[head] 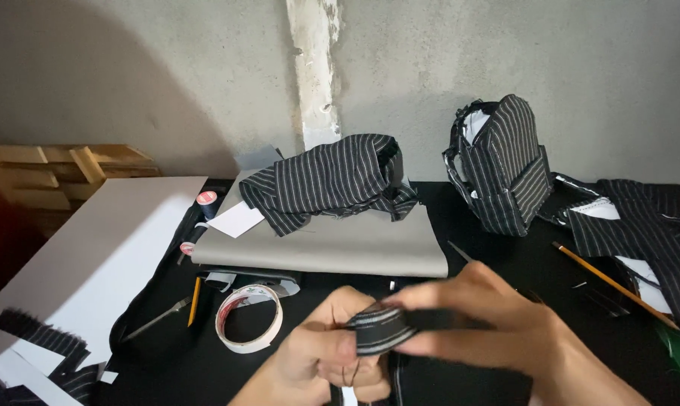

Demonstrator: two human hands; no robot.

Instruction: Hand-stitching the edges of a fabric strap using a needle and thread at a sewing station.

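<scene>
Striped strip (383, 329) is pinched between both hands, left (326, 347) and right (498, 327), held taut above the surface (505, 256) near tape (250, 318).

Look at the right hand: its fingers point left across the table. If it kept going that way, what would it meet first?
The right hand already pinches the striped fabric strip against the left hand, so that hand comes first. Beyond it, probably the roll of tape, though depth is unclear.

Striped strip (381, 331): woven cloth, matt, showing fine ribbing. Tape roll (250, 318): papery, dull. Grey sheet stack (332, 248): smooth, matt. Pallet (62, 169): raw wood. Wall (167, 75): looking rough, plastered.
</scene>
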